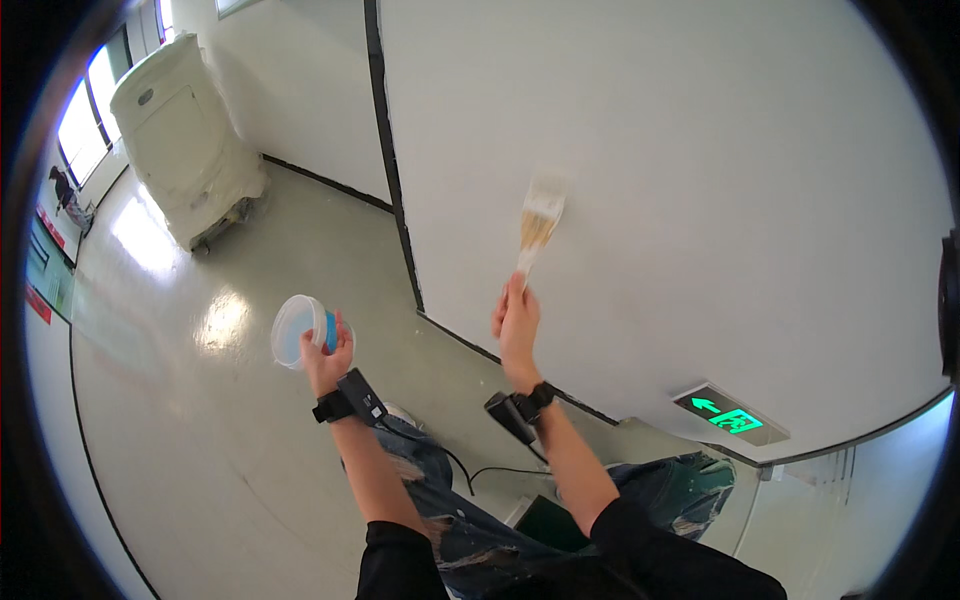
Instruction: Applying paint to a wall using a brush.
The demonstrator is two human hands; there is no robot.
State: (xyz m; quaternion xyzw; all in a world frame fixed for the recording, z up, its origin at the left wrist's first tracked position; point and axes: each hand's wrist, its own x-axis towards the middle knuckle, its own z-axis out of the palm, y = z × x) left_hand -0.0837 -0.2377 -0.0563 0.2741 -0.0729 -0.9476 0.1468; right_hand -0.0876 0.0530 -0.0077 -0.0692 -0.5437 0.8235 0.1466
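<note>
My right hand [518,322] grips the handle of a flat paintbrush [541,219]. Its bristles are whitened and meet the white wall [675,225] in front of me. Off to the left, my left hand [328,356] holds a small translucent plastic tub [298,330] with a blue band on its side. The tub is tilted with its mouth facing left, and I cannot tell how much is in it. Each wrist carries a strapped-on black device, and dark cables run from them.
A lit green exit sign [727,416] sits low on the wall at right. Black trim [386,135] edges the wall. Behind, at upper left, stands a plastic-wrapped cream machine [176,142] on the glossy floor [247,420]. A person [71,202] is far left. A dark green object [553,523] lies between my legs.
</note>
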